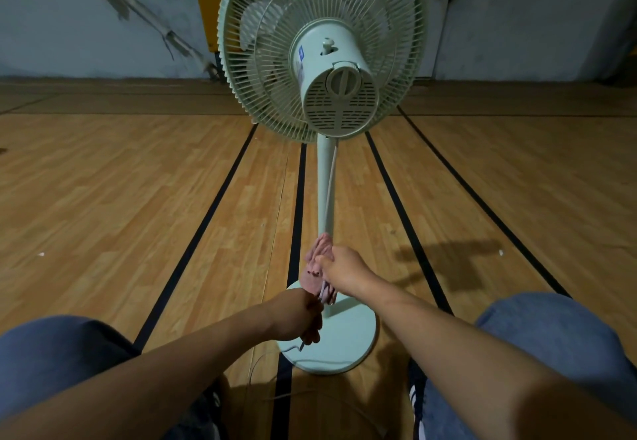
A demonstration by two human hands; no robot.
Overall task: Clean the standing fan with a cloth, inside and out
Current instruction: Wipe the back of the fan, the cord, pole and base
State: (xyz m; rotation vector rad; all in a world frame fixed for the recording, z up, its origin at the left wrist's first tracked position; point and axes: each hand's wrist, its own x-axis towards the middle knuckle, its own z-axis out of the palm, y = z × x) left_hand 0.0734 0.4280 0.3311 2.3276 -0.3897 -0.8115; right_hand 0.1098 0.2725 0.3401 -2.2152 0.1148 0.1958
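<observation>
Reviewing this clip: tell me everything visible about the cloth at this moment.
The cloth is pinkish and soft-looking, bunched and wrapped around the lower part of the fan's pole, just above the round base. The right hand grips it against the pole. Its loose lower end hangs toward the left hand, which grips the cord near the base. A darker striped fold shows at its bottom edge. Whether it is damp cannot be told.

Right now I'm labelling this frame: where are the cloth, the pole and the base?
cloth (319,250), head view, upper folds
pole (325,181), head view, mid shaft
base (348,339), head view, bare top
</observation>
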